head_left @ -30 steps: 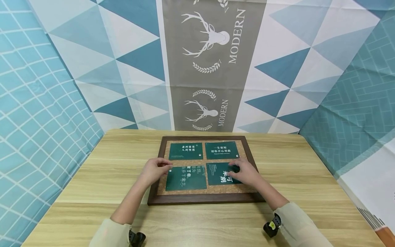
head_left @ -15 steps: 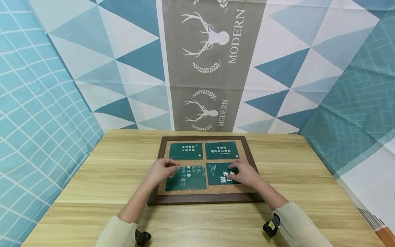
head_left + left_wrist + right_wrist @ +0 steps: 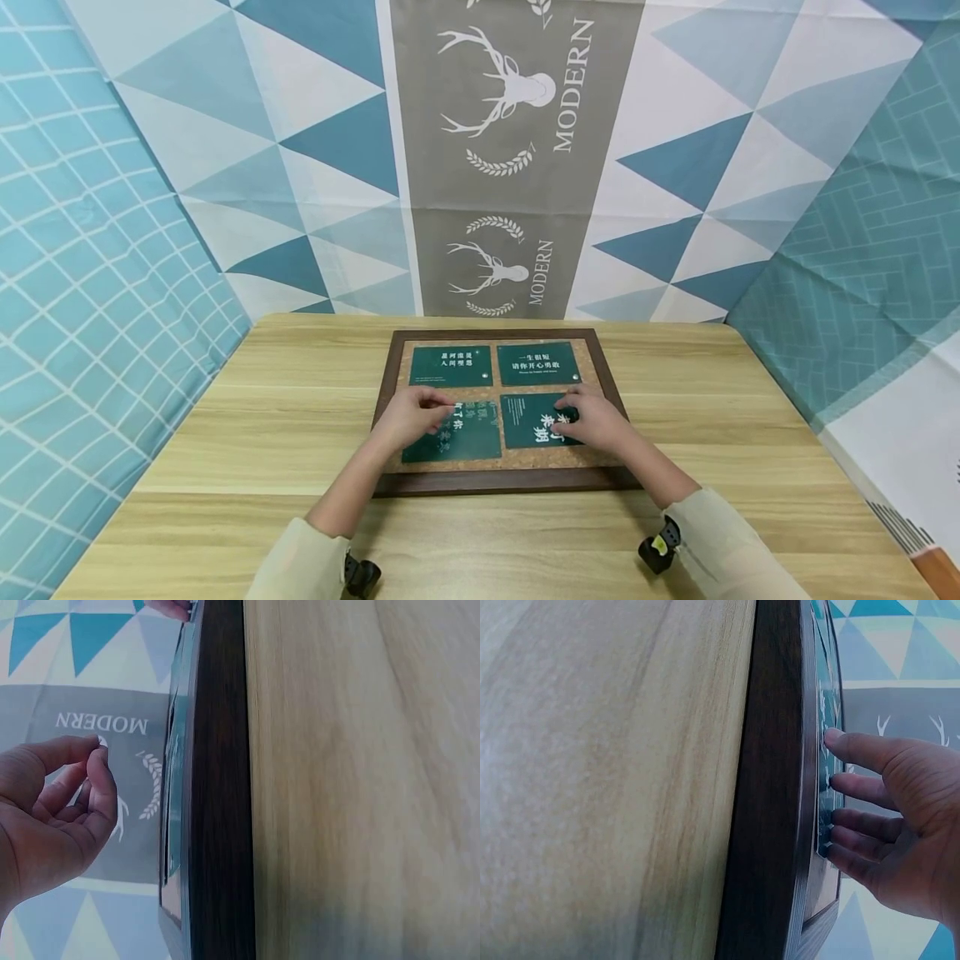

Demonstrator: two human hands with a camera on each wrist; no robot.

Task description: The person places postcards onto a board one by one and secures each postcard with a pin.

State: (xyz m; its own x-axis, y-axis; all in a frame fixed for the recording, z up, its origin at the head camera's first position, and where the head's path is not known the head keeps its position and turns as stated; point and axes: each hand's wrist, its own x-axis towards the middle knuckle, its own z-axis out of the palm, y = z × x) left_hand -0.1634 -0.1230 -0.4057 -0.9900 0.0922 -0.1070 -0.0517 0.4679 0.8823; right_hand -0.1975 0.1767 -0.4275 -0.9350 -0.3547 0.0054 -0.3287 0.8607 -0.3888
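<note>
A cork board in a dark brown wooden frame (image 3: 510, 481) carries green cards with white lettering. Over the lower-left card (image 3: 472, 444), my left hand (image 3: 414, 418) pinches thumb and forefinger together. At those fingertips in the left wrist view is a tiny pin-like object (image 3: 102, 742), too small to identify surely; the hand (image 3: 64, 806) is apart from the board. My right hand (image 3: 594, 419) rests spread fingertips on the lower-right card (image 3: 525, 427), partly covering its lettering; the right wrist view shows this hand (image 3: 907, 817) with its fingers spaced apart.
Above those lie an upper-left card (image 3: 438, 367) and an upper-right card (image 3: 536, 352), each with a shiny round spot near its lower right corner. The board lies on a wood-grain table (image 3: 300, 400). A patterned cloth (image 3: 337, 167) hangs behind the table's far edge.
My left hand has slid rightward from the lower-left card's upper left corner to above its middle, still pinching. The right hand keeps its place on the lower-right card.
</note>
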